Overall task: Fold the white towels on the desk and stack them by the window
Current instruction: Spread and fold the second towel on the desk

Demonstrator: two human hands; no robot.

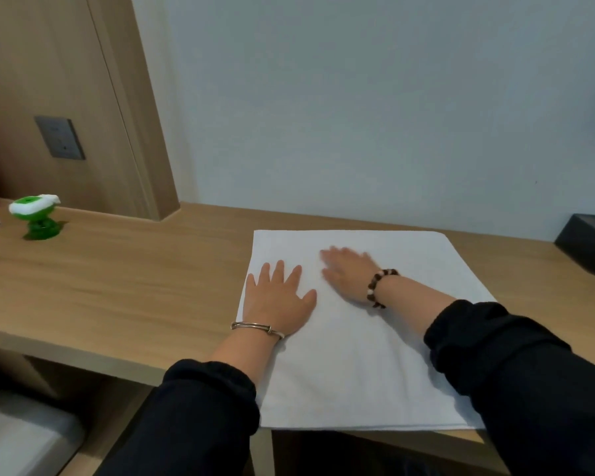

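The left hand (277, 297) lies flat, palm down, on the left part of the white towel (358, 355). Its fingers are straight, spread and pointing away from the body, and it grasps nothing. A thin metal bangle (256, 329) circles the wrist above a dark sleeve (203, 407). Just to its right, the right hand (346, 269) also rests palm down on the towel. It reaches in from the right with fingers extended toward the left and is blurred, so finer detail is lost, but it holds nothing. A bracelet of dark and pale beads (378, 286) sits on that wrist.

The towel lies spread on the right half of the desk (117, 286), its near edge at the desk's front edge and its far edge close to the wall (358, 97). On the far left of the desk stands a small green and white object (37, 218), well apart from the towel. Behind it rises a wooden panel (49, 63) carrying a grey socket plate (60, 137). At the far right edge sits a black box (588, 249), near the towel's far right corner.

The desk is pale wood with a fine grain and a matte finish. The towel is a smooth, nearly square sheet with soft rounded corners. The wall is plain, pale and grey-blue.
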